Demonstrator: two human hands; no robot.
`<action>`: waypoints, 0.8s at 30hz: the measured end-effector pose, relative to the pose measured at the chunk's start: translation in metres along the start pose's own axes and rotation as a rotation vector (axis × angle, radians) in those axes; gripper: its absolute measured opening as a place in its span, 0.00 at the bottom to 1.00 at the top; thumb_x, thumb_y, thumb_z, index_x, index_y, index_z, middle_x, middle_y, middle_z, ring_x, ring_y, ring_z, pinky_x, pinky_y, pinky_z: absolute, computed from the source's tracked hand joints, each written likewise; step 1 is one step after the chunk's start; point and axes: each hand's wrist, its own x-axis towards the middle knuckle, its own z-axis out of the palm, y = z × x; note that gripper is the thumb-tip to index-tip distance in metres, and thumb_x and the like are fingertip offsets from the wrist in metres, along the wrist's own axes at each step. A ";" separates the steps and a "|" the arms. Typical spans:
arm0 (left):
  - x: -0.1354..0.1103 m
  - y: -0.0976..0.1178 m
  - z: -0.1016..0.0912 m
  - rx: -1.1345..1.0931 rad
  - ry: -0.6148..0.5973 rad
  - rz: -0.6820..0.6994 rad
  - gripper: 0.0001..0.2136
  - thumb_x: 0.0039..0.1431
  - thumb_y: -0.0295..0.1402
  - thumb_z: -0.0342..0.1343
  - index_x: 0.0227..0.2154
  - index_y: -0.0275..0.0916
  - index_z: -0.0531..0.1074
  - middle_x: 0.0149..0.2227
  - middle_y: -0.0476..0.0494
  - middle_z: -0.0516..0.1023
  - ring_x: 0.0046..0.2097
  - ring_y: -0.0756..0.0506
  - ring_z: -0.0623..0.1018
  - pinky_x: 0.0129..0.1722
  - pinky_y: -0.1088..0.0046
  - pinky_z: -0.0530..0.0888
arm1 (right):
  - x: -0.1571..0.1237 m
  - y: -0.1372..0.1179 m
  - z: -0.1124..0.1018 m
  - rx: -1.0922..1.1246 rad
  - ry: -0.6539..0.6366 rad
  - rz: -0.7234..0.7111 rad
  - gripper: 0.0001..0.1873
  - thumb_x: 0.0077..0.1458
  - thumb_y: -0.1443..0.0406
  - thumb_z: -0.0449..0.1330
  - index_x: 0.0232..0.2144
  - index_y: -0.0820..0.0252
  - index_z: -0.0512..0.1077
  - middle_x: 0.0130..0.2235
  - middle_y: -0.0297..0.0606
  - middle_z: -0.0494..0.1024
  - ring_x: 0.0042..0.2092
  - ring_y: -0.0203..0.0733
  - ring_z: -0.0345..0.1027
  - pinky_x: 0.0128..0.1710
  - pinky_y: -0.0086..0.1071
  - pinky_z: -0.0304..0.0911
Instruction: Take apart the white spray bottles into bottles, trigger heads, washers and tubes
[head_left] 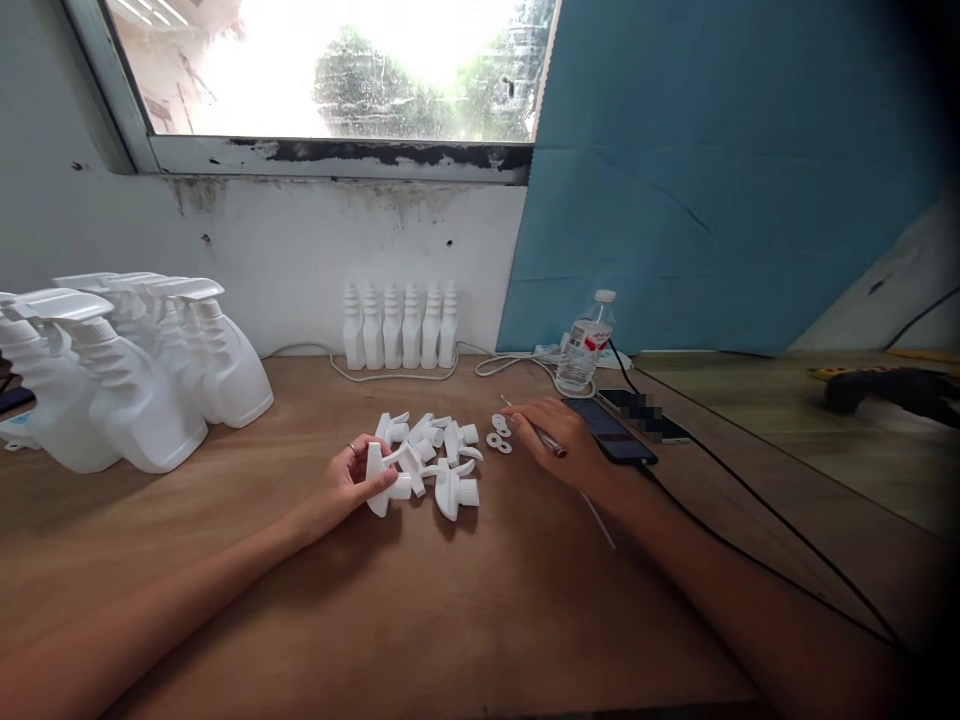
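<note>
A person's hands are working among white spray heads [448, 492] on a wooden table [450, 620].
The left hand [346, 484] is pinching one spray head at the cluster's left edge; the right hand [564, 440] is gripping a slim tool [553, 443], its tip pointing out near flat white rings [502, 431] just right of the cluster.

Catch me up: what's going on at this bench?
A person's left hand holds a white trigger piece beside several more trigger pieces. The right hand holds a slim pen-like tool, tip near some white rings. White spray bottles stand at left; six narrow bottles line the wall.
</note>
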 end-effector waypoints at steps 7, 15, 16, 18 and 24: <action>-0.002 -0.003 -0.001 0.335 0.035 0.075 0.17 0.55 0.43 0.60 0.41 0.39 0.64 0.28 0.52 0.67 0.29 0.51 0.67 0.28 0.77 0.65 | -0.002 0.003 0.002 -0.019 -0.054 0.077 0.11 0.61 0.65 0.51 0.35 0.60 0.74 0.34 0.40 0.80 0.36 0.44 0.71 0.41 0.38 0.62; 0.002 -0.007 -0.002 0.453 0.138 0.049 0.19 0.54 0.45 0.58 0.43 0.38 0.66 0.31 0.48 0.71 0.32 0.47 0.70 0.32 0.73 0.67 | 0.004 -0.014 0.003 0.414 -0.240 0.600 0.10 0.59 0.58 0.50 0.32 0.58 0.66 0.26 0.33 0.76 0.26 0.36 0.68 0.29 0.29 0.61; 0.003 -0.008 -0.002 0.469 0.157 0.055 0.20 0.54 0.46 0.58 0.44 0.38 0.66 0.31 0.47 0.71 0.32 0.46 0.70 0.33 0.73 0.67 | 0.005 -0.015 0.004 0.436 -0.249 0.622 0.12 0.59 0.58 0.50 0.30 0.59 0.65 0.25 0.33 0.75 0.25 0.36 0.68 0.29 0.29 0.61; 0.005 -0.010 -0.003 0.497 0.183 0.081 0.19 0.54 0.45 0.59 0.44 0.38 0.68 0.34 0.46 0.71 0.33 0.46 0.70 0.33 0.72 0.67 | 0.005 -0.017 0.005 0.438 -0.271 0.623 0.14 0.58 0.57 0.51 0.26 0.59 0.66 0.24 0.34 0.74 0.25 0.36 0.67 0.30 0.29 0.61; 0.007 -0.013 -0.004 0.459 0.188 0.111 0.16 0.53 0.43 0.59 0.41 0.39 0.71 0.40 0.42 0.71 0.38 0.44 0.71 0.39 0.69 0.68 | 0.002 -0.016 0.009 0.350 -0.262 0.555 0.15 0.57 0.57 0.51 0.25 0.60 0.67 0.24 0.33 0.72 0.27 0.37 0.68 0.30 0.29 0.61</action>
